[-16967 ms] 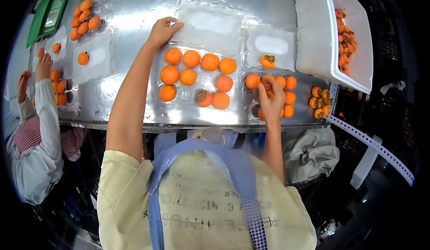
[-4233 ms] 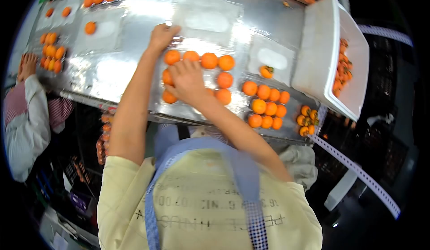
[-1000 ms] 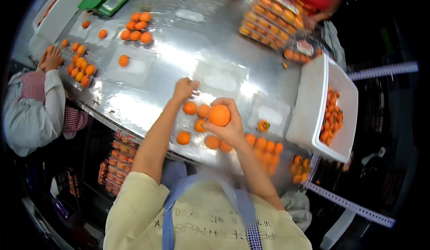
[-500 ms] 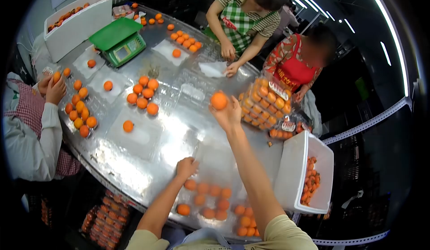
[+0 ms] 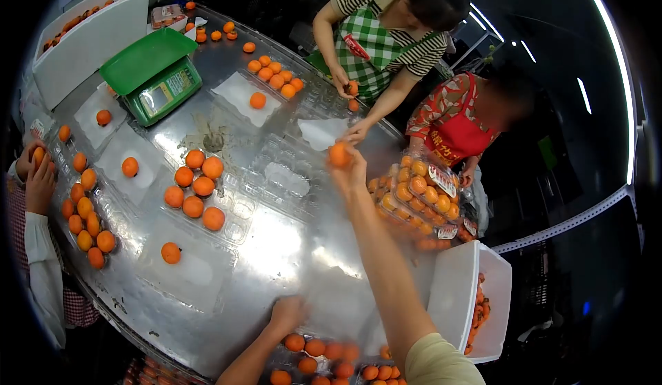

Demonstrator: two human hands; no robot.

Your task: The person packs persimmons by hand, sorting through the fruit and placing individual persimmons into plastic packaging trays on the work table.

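Observation:
My right hand (image 5: 353,173) is stretched far across the metal table, its fingers closed round an orange persimmon (image 5: 338,155). A co-worker's hand (image 5: 356,132) is close beside that fruit; whether it touches is not clear. Low in the view, my left hand (image 5: 289,312) is blurred by motion near the upper edge of a clear tray with several persimmons (image 5: 307,365); its fingers cannot be made out. Right of that tray lies another group of persimmons (image 5: 371,372), partly cut off by the frame and my right arm.
Stacked packs of persimmons (image 5: 422,193) stand right of my right hand, above a white foam box (image 5: 498,302). A green scale (image 5: 164,90) and part-filled trays (image 5: 238,209) are at the left. Co-workers stand across the table (image 5: 265,247) and at the left edge.
My right hand has carried the persimmon from above the near tray to the far side, beside a co-worker's hand. The view has tilted up, so the near trays now sit lower.

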